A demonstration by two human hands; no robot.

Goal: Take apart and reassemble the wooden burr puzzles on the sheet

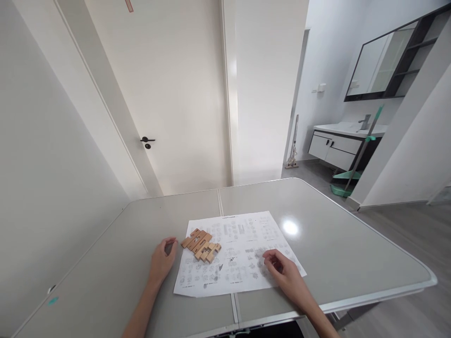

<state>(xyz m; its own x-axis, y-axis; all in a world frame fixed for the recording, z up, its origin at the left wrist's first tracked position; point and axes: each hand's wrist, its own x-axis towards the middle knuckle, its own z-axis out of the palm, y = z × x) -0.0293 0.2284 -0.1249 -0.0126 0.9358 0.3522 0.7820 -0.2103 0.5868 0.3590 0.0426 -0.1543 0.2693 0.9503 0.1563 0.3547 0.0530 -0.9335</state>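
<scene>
Wooden puzzle pieces (197,240), notched and brown to light tan, lie side by side on the left part of a white printed sheet (243,277). Several of them sit close together, and some show cut-out slots. My left hand (164,258) rests on the table just left of the pieces, apart from them. Its fingers are loosely curled, with a gap to the thumb and nothing seen in it. Over the right part of the sheet lies my right hand (283,270), half curled, a gap showing between thumb and fingers. No object is visible in it.
The grey table (334,244) has a metal edge and a seam down its middle. Beyond it stands a closed white door (179,94). At the right are a sink cabinet (333,148), a mop (294,145) and a green dustpan (341,190).
</scene>
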